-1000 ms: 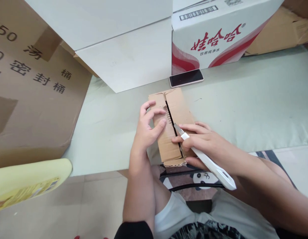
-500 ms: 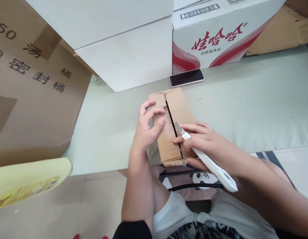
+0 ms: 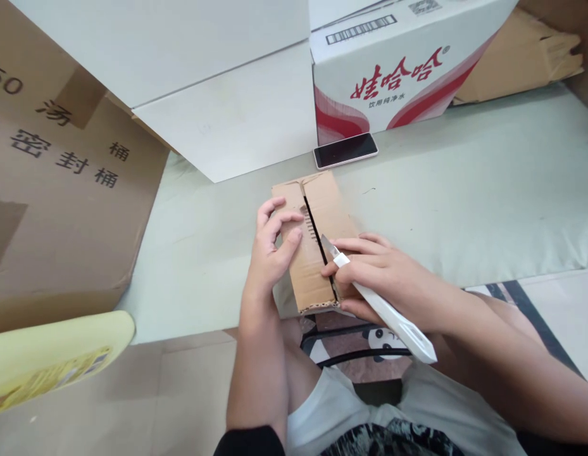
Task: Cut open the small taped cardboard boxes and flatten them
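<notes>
A small brown cardboard box (image 3: pixel 328 212) lies on the pale green cloth, a dark narrow gap running along its top between two flaps. My left hand (image 3: pixel 271 253) rests on the left flap, fingers spread and slightly bent, thumb apart. In my right hand (image 3: pixel 386 269) is a white utility knife (image 3: pixel 393 318) with its short blade out, the tip close above the gap. Whether the blade touches the cardboard I cannot tell. Several right-hand fingers also press against the box's right side.
Behind the box lies a phone (image 3: pixel 345 151), in front of a white and red carton (image 3: pixel 379 82). White boxes (image 3: pixel 237 120) stand at the back left, a large brown carton (image 3: pixel 70 234) at the left. A yellow container (image 3: pixel 61 342) is at the lower left.
The whole scene has shifted slightly left in view as the camera moved. Both hands and the knife keep nearly the same places on the box.
</notes>
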### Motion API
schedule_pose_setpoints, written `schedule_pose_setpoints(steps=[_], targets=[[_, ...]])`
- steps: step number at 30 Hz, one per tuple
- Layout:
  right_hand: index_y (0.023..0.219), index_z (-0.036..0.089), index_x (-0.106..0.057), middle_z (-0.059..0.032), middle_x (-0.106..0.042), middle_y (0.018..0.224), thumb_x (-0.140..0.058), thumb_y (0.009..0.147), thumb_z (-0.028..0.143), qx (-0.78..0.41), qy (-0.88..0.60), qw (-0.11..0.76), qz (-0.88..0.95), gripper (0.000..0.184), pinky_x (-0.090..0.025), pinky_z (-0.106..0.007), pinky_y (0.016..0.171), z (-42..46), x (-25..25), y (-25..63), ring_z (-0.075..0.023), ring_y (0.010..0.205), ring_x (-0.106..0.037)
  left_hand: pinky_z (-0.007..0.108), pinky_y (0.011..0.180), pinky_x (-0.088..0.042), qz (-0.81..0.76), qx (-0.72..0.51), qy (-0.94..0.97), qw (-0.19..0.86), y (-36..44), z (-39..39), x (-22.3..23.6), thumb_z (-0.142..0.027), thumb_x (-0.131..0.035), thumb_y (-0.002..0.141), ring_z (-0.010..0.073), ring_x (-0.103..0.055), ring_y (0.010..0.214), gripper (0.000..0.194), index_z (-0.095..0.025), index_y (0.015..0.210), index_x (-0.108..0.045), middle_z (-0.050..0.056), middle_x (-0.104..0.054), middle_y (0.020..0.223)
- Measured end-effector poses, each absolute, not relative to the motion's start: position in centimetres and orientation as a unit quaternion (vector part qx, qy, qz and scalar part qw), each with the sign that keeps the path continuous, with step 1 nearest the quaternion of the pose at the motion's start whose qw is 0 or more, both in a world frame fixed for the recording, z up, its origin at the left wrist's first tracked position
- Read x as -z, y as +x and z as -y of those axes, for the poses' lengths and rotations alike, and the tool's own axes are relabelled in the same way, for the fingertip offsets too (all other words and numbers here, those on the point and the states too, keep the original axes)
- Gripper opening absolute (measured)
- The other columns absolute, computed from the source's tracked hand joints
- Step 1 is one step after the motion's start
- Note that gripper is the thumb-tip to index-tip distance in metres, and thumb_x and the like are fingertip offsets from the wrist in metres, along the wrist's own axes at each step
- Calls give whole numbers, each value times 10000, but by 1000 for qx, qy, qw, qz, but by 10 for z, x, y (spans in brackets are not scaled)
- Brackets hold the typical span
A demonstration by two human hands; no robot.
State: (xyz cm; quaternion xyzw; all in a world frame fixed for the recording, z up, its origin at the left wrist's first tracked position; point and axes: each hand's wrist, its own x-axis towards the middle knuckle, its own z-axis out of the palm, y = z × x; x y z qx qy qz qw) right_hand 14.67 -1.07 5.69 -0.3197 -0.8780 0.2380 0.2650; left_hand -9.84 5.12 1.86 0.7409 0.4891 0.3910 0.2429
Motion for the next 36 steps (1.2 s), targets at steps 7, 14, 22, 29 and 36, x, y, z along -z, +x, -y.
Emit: schedule_pose_setpoints(steps=[7,14,22,29,36], targets=[[940,250,-540,13,-767,971,-625,969,207,-133,-307,330,883,100,-349,-391,1117,10,-57,152,-199,1158,-636,491,1195,-439,-479,-422,730,245,-93,-54,-16,-617,-556,959,286,-488,1421,404,-262,1078,-708,107,-533,1377],[985,254,-548,-12,-763,1242,-655,964,293,-161,-297,303,891,116,-303,-433,1161,5,-53,159,-260,1418,-519,509,1208,-424,-475,-418,733,250,-90,-56,-17,-609,-552,965,291,-476,1435,400,-256,1081,-698,112,-529,1382],[975,260,-540,-11,-767,1262,-674,944,311,-183,-309,308,881,146,-317,-475,1153,7,-48,153,-280,1426,-530,515,1213,-419,-485,-405,731,259,-92,-53,-20,-614,-547,966,300,-463,1455,416,-249,1098,-696,122,-526,1407],[938,259,-532,-31,-787,1098,-706,929,325,-129,-293,402,858,186,-452,-426,1004,5,-49,153,-253,1198,-650,506,1223,-414,-482,-413,722,275,-92,-52,-21,-631,-555,958,296,-456,1463,428,-258,1111,-698,116,-514,1422],[888,282,-503,-42,-769,985,-709,890,183,-94,-369,528,759,229,-561,-387,764,8,-54,153,-208,853,-706,534,1286,-304,-496,-421,718,249,-88,-53,-18,-558,-461,1020,292,-328,1555,388,-293,1103,-731,83,-391,1535]])
